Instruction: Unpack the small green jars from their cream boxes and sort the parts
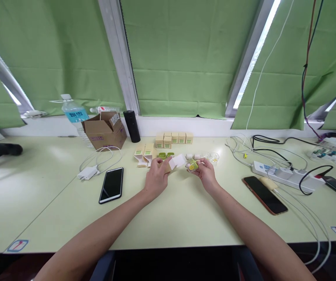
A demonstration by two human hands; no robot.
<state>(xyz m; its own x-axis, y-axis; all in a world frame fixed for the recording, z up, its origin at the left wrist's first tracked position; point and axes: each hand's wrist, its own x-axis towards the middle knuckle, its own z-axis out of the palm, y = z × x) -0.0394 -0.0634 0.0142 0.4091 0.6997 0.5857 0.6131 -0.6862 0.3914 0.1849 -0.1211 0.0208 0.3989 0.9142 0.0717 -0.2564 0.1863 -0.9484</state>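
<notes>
Over the middle of the desk, my left hand (157, 178) is closed on a small cardboard box, whose white open flap (179, 160) points right. My right hand (206, 174) pinches a small green piece (192, 166) with a yellow middle, just right of the flap. The two hands are a short way apart. Behind them lie small green trays (166, 155), white round pieces (197, 156) and clear plastic pieces (214, 157). Two opened small boxes (144, 155) stand left of my left hand. My left fingers partly hide the box they hold.
Several closed small boxes (173, 139) stand in rows at the back. On the left are a phone (111, 185), a charger (88, 172), a brown carton (105, 130) and a black cylinder (132, 126). A power strip (287, 177), cables and another phone (264, 194) lie right.
</notes>
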